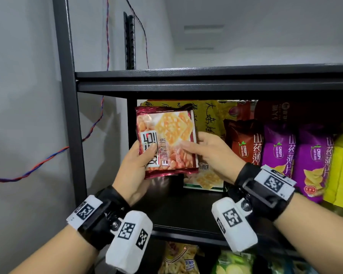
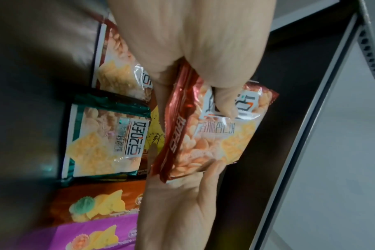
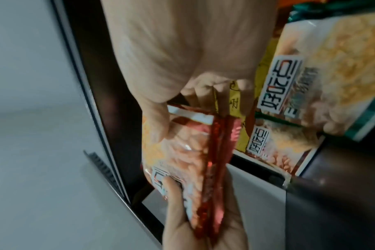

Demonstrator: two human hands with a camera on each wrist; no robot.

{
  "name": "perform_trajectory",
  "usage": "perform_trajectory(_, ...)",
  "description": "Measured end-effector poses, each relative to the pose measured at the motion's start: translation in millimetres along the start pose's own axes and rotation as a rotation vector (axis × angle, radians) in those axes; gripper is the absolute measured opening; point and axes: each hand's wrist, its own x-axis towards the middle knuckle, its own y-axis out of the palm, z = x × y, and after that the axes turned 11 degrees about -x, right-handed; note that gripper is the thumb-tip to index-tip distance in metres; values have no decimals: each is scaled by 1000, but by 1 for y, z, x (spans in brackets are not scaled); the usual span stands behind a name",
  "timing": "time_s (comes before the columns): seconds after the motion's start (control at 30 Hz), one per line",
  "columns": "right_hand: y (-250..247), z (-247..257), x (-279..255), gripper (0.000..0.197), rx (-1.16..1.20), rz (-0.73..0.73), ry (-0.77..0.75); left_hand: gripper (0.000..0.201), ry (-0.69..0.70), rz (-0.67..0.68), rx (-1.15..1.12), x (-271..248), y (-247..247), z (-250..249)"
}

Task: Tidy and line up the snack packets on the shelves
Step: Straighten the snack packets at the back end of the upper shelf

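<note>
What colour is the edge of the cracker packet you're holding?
Shiny dark red, on the cracker packet held by both hands; clearest in the head view.

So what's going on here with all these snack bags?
A person is tidying a black shelf of snacks. Both hands hold one red cracker packet up in front of it: the left hand grips the lower left corner, the right hand pinches its right edge. A green packet and purple crisp bags stand on the shelf behind.
</note>
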Motion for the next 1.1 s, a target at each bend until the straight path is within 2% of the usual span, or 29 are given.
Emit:
perform_trajectory(0.1, 0, -5, 7, 32, 99, 29, -23, 41, 79, -37, 169, -1, -5, -4)
perform_trajectory(0.13, 0, -7, 9, 27, 93, 45, -30, 41, 113, -77, 247, -1, -7, -8)
perform_trajectory(0.2, -2, -12, 11, 26, 116, 53, -39, 49, 177, -154, 380, 1, -10, -22)
perform_trajectory(0.27, -3, -14, 13, 37, 174, 25, -29, 51, 218, -187, 494, 5, -12, -38)
perform_trajectory(0.33, -3, -17, 16, 47, 208, 25, 22, 43, 269, -180, 706, 10, -11, -51)
perform_trajectory(0.47, 15, -24, 18, 37, 174, 86, 153, 25, 283, -190, 969, 27, -8, -64)
perform_trajectory(0.57, 29, -30, 19, 21, 146, 112, 241, 21, 189, -198, 1114, 36, -15, -65)
perform_trajectory(0.67, 32, -30, 25, 16, 73, 171, 303, 23, 70, -202, 1193, 40, -23, -64)
perform_trajectory(0.73, 33, -27, 34, 15, -47, 81, 255, 24, -11, -196, 1224, 42, -28, -62)
perform_trajectory(0.8, 33, -21, 48, 16, -237, -79, 130, 25, -113, -180, 1255, 45, -32, -59)
perform_trajectory(0.87, 34, -14, 64, 21, -416, -145, 47, 28, -207, -160, 1303, 49, -35, -55)
perform_trajectory(0.97, 38, -10, 91, 38, -630, -38, 81, 29, -290, -154, 1407, 55, -37, -51)
perform_trajectory(1.1, 46, -10, 122, 41, -904, 113, 147, 23, -372, -131, 1509, 63, -41, -49)
